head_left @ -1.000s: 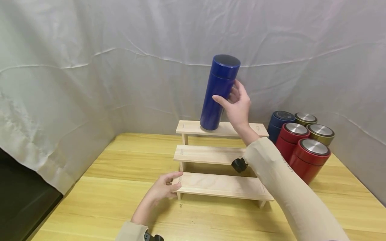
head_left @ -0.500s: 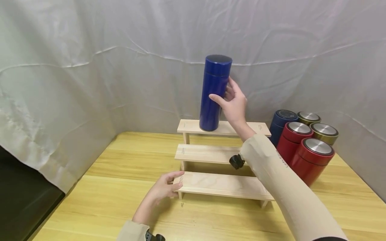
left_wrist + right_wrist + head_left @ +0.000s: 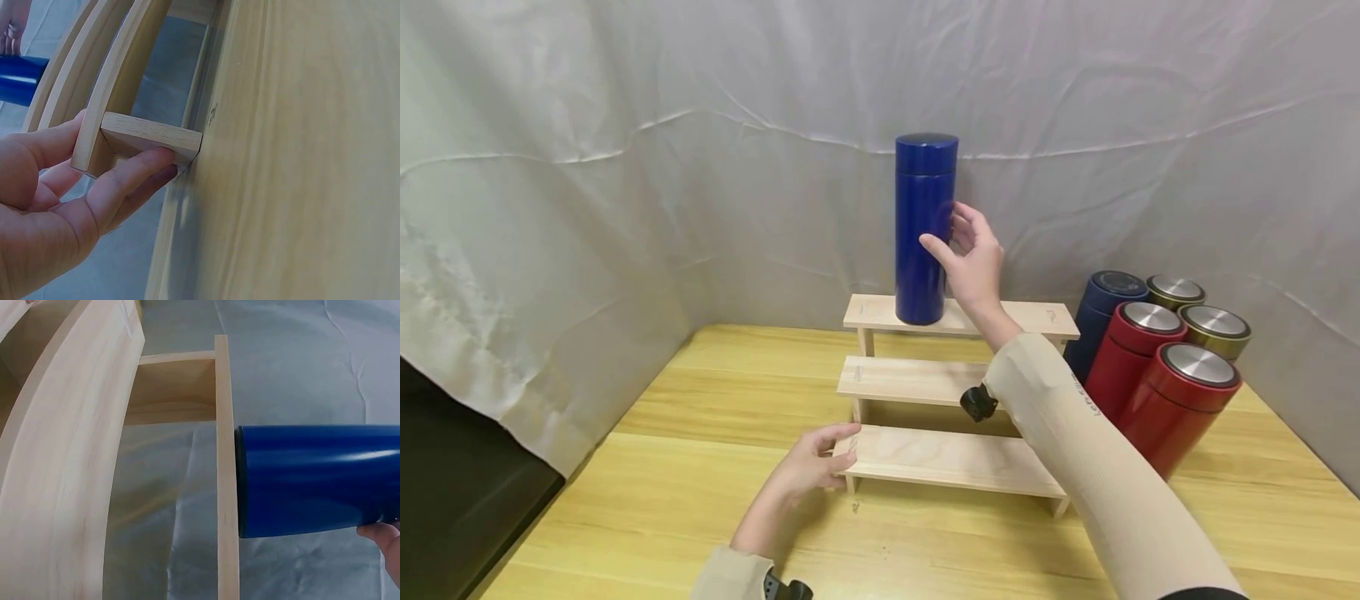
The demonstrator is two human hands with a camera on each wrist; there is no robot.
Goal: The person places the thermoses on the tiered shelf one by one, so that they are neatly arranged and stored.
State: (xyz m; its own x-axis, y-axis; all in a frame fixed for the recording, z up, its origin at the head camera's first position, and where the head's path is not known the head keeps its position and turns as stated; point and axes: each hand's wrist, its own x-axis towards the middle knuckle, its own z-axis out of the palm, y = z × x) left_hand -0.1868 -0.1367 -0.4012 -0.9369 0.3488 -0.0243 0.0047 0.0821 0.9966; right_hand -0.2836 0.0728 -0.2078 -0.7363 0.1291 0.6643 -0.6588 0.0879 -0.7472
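Note:
A tall blue thermos (image 3: 917,217) stands upright on the top step of a three-step wooden display stand (image 3: 947,454), left of that step's middle. My right hand (image 3: 973,258) holds its right side, thumb across the front and the other fingers around the far side. In the right wrist view the base of the thermos (image 3: 306,478) meets the shelf edge, and the thumb lies against its body. My left hand (image 3: 808,462) grips the left end of the lowest step. In the left wrist view, fingers (image 3: 140,169) press the side support below the board.
Several thermoses stand close together on the table right of the stand: two red ones (image 3: 1180,417), a dark blue one (image 3: 1093,321) and gold ones (image 3: 1217,333). A grey cloth (image 3: 760,208) hangs behind. A black surface (image 3: 460,467) lies at the far left.
The blue thermos has gone from tilted to upright on the top step, its lid moving left with my right hand. My left hand stays on the lowest step.

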